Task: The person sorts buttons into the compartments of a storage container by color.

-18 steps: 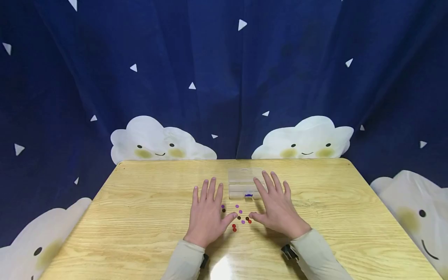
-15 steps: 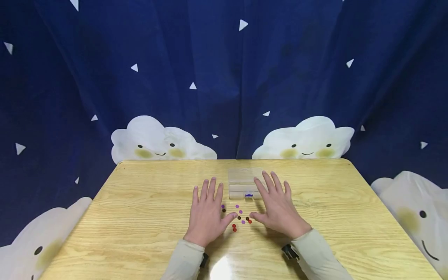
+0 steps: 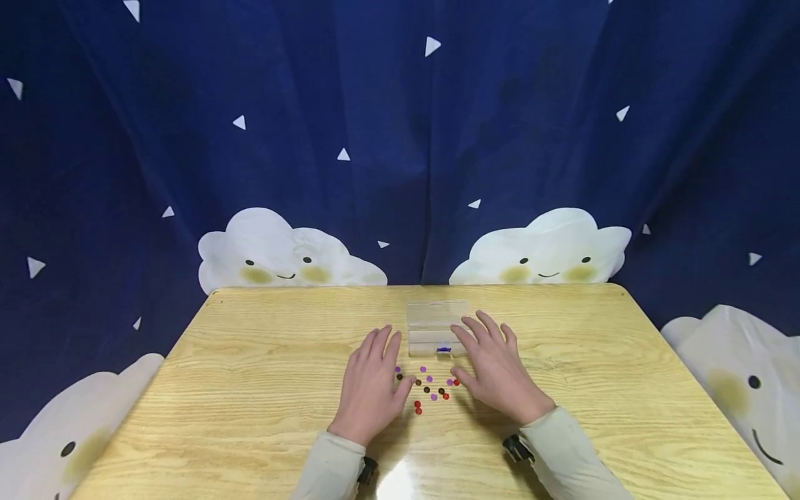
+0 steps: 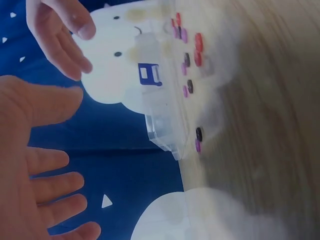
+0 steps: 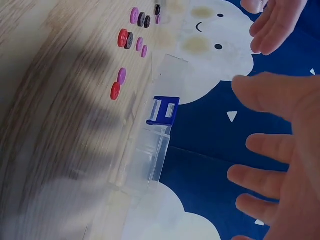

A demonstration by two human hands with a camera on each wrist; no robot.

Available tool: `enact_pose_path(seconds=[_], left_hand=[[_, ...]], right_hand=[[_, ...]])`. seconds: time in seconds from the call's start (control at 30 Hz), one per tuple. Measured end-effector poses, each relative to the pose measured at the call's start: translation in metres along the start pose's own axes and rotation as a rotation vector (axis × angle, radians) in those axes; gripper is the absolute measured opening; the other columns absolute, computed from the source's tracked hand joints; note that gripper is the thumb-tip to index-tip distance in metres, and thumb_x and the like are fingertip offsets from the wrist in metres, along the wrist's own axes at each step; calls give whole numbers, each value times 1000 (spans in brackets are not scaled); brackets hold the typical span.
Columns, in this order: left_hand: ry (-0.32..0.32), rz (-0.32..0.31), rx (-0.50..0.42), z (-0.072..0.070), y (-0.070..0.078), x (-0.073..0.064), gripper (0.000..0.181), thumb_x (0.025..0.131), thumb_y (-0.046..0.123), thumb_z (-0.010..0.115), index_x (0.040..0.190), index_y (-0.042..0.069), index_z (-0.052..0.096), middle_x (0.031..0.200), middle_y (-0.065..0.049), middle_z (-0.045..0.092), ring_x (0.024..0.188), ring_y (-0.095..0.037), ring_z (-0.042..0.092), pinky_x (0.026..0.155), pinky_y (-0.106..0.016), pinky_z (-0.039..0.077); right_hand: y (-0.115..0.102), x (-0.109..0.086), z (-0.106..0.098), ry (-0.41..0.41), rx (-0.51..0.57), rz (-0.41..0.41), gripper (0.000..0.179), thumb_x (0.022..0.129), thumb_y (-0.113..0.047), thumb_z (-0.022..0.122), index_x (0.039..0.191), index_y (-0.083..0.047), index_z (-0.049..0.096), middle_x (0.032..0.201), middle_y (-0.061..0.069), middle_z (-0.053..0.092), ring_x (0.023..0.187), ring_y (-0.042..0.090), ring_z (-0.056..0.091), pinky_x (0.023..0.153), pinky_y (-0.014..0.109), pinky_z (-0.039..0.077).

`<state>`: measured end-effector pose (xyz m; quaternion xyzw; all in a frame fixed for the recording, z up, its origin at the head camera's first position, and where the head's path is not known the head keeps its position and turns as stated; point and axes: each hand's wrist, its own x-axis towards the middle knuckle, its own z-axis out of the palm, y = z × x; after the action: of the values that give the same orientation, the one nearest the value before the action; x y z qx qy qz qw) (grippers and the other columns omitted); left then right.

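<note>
My left hand (image 3: pixel 371 389) hovers above the table, left of a scatter of small buttons, its fingers extended and holding nothing. On the other side my right hand (image 3: pixel 500 371) hangs over the table, fingers spread and slightly bent, also holding nothing. Between them lie several red buttons (image 4: pixel 199 42), black buttons (image 5: pixel 130 41) and purple buttons (image 5: pixel 122 76), flat on the wood. Behind the buttons stands a clear plastic box (image 3: pixel 421 339) with its lid raised and a blue latch (image 5: pixel 164 111) on its front. The right fingers cover part of the box in the head view.
The light wooden table (image 3: pixel 262 375) reaches back to a dark blue curtain (image 3: pixel 375 104) printed with clouds and triangles. Black wrist straps (image 3: pixel 517 448) sit at the sleeve cuffs.
Both hands have drawn back slightly and their fingers bend a little more. Further buttons, including a red and a purple one by the right thumb, now show where the hands covered them.
</note>
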<state>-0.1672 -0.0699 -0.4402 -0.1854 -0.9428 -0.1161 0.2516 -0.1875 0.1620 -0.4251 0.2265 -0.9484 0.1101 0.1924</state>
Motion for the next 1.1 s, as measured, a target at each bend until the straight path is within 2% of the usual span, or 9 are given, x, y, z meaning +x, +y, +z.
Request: enact_pose_path(seconds=[0.2, 0.47, 0.6, 0.73, 0.87, 1.1], left_hand=[[15, -3, -89, -4, 3, 2, 62, 83, 35, 75, 135, 6, 57, 135, -11, 61, 125, -30, 57, 97, -47, 52], [-20, -21, -189, 0, 2, 0, 56, 85, 30, 73, 133, 4, 59, 134, -13, 63, 123, -32, 59, 98, -48, 51], [-22, -4, -201, 4, 0, 0, 55, 86, 30, 72, 133, 4, 59, 134, -12, 62, 124, -30, 59, 100, -47, 51], [-10, 38, -185, 5, -1, 6, 53, 86, 28, 72, 132, 5, 60, 133, -11, 63, 123, -29, 59, 100, -46, 51], [-26, 55, -171, 3, 0, 11, 52, 86, 29, 73, 131, 6, 61, 133, -10, 63, 123, -28, 59, 100, -46, 51], [-68, 57, -190, 1, 6, 16, 52, 88, 32, 71, 132, 5, 61, 135, -10, 62, 125, -27, 58, 103, -45, 50]], right_hand=[[-1, 3, 0, 35, 46, -29, 59, 80, -31, 80, 132, -12, 61, 135, 14, 60, 135, 39, 47, 105, 67, 36], [2, 4, 3, -7, 67, -10, 56, 82, -30, 79, 131, -11, 62, 135, 14, 61, 133, 39, 49, 104, 66, 37], [5, 5, 5, -22, 72, -15, 55, 82, -29, 79, 131, -11, 62, 135, 15, 61, 133, 39, 49, 104, 66, 37], [11, 8, 8, -43, 59, -23, 54, 81, -27, 80, 130, -10, 62, 135, 15, 61, 132, 39, 50, 104, 66, 38], [17, 10, 9, -60, 45, -27, 54, 81, -26, 80, 129, -9, 62, 134, 15, 61, 131, 39, 50, 102, 66, 39], [25, 13, 8, -16, 98, -48, 49, 82, -23, 79, 127, -9, 64, 131, 13, 63, 127, 36, 54, 100, 62, 42]])
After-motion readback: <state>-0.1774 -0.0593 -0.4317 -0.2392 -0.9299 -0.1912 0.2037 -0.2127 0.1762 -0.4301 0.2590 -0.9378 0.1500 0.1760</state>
